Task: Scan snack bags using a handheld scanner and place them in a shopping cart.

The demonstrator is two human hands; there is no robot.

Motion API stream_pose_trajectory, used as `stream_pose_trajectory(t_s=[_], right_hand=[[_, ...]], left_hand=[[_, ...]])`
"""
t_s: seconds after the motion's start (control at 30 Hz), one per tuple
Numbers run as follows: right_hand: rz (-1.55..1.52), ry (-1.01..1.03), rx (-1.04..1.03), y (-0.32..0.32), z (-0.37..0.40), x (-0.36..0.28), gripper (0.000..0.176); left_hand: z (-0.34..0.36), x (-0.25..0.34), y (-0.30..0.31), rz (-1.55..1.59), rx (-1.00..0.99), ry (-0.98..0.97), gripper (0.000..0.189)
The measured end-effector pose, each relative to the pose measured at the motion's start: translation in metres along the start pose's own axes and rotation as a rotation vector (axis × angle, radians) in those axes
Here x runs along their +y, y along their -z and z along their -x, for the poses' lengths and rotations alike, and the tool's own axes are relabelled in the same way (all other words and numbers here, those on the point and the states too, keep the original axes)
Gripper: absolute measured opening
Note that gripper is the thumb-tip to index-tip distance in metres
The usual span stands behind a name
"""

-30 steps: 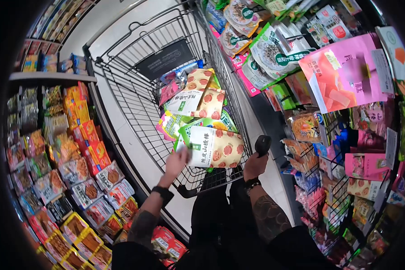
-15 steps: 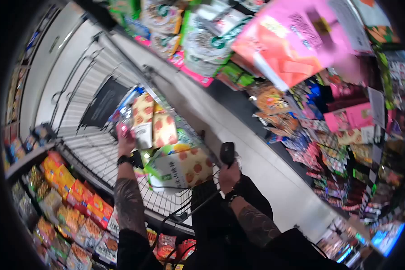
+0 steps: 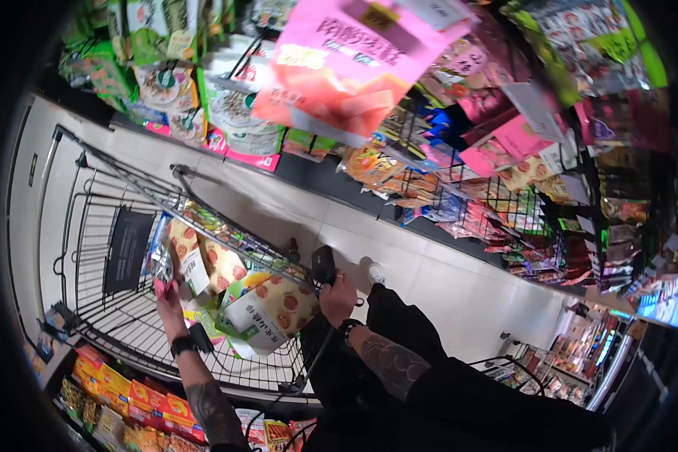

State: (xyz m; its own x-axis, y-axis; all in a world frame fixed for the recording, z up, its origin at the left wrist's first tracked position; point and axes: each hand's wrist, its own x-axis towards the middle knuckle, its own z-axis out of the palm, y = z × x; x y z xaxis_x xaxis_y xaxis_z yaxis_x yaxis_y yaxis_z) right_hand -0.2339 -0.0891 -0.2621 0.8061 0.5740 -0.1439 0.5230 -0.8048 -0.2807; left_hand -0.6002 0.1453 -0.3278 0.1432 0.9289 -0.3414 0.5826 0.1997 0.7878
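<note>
My left hand reaches down into the wire shopping cart. Its fingers are closed around a shiny plastic packet, partly hidden by other packages. Beside it lie cream-coloured bags with red round pictures, one nearer the middle and a large green-and-white one close to my body. On the cart's handle, my right hand is wrapped around the bar near a black end piece.
A shelf of hanging snack bags runs along the far side, with a large pink bag sign overhead. Boxes of orange and red packets border the cart's near side. Pale floor tiles lie between cart and shelf.
The view has swung, so the cart and both hands sit further left and lower. A white shoe has come into sight. Both hands keep their holds.
</note>
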Motion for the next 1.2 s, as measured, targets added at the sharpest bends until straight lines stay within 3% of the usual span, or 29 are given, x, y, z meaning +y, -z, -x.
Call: stream_pose_trajectory(t_s=[0.13, 0.27, 0.33, 0.4, 0.5, 0.53, 0.6, 0.63, 0.67, 0.7, 0.73, 0.77, 0.83, 0.87, 0.93, 1.0, 1.03, 1.13, 1.2], right_hand=[[-0.016, -0.014, 0.020, 0.013, -0.002, -0.004, 0.043], [-0.098, -0.085, -0.052, 0.013, -0.001, -0.001, 0.047], [-0.157, -0.164, -0.166, 0.021, -0.006, -0.002, 0.051], [-0.244, -0.215, -0.249, 0.032, -0.016, 0.006, 0.054], [-0.423, -0.332, -0.362, 0.060, -0.040, 0.034, 0.053], [-0.465, -0.267, -0.276, 0.026, -0.044, 0.061, 0.052], [-0.547, -0.249, -0.348, 0.058, -0.062, 0.088, 0.050], [-0.637, -0.241, -0.412, 0.069, -0.072, 0.108, 0.050], [-0.726, -0.221, -0.496, 0.076, -0.079, 0.127, 0.050], [-0.645, -0.274, -0.374, 0.080, -0.079, 0.139, 0.052], [-0.714, -0.373, -0.436, 0.099, -0.082, 0.151, 0.052], [-0.656, -0.276, -0.298, 0.065, -0.088, 0.177, 0.041], [-0.801, -0.249, -0.386, 0.048, -0.105, 0.217, 0.032], [-0.877, -0.230, -0.395, 0.036, -0.113, 0.226, 0.029], [-1.063, -0.252, -0.506, 0.131, -0.111, 0.197, 0.023], [-1.065, -0.193, -0.541, 0.172, -0.109, 0.191, 0.020], [-1.090, -0.178, -0.565, 0.193, -0.109, 0.185, 0.019], [-1.121, -0.110, -0.613, 0.229, -0.116, 0.189, 0.019], [-1.234, -0.092, -0.580, 0.270, -0.112, 0.185, 0.021]], left_hand=[[0.020, -0.006, -0.004, 1.083, 0.356, 0.375, 0.039], [0.091, 0.091, -0.014, 0.782, 0.496, 0.302, 0.044], [0.120, 0.104, -0.016, 0.429, 0.595, 0.315, 0.045], [0.158, 0.183, -0.030, 0.353, 0.582, 0.164, 0.045], [0.193, 0.188, -0.027, 0.020, 0.433, 0.074, 0.040], [0.201, 0.208, -0.029, 0.028, 0.428, 0.003, 0.039], [0.228, 0.279, -0.043, 0.039, 0.427, -0.132, 0.036], [0.246, 0.343, -0.055, 0.153, 0.478, -0.175, 0.030], [0.251, 0.364, -0.057, 0.164, 0.542, -0.277, 0.028], [0.251, 0.371, -0.052, 0.170, 0.580, -0.370, 0.028], [0.264, 0.405, -0.050, 0.171, 0.617, -0.367, 0.028], [0.270, 0.420, -0.047, 0.250, 0.639, -0.414, 0.027], [0.285, 0.489, -0.062, 0.447, 0.781, -0.567, 0.019], [0.292, 0.498, -0.063, 0.596, 0.697, -0.608, 0.028], [0.302, 0.527, -0.074, 0.843, 0.581, -0.660, 0.062], [0.307, 0.537, -0.087, 1.306, 0.371, -0.525, 0.079], [0.305, 0.546, -0.085, 1.342, 0.085, -0.665, 0.073], [0.293, 0.563, -0.121, 1.347, 0.146, -0.535, 0.059], [0.295, 0.562, -0.144, 1.469, -0.011, -0.413, 0.058]])
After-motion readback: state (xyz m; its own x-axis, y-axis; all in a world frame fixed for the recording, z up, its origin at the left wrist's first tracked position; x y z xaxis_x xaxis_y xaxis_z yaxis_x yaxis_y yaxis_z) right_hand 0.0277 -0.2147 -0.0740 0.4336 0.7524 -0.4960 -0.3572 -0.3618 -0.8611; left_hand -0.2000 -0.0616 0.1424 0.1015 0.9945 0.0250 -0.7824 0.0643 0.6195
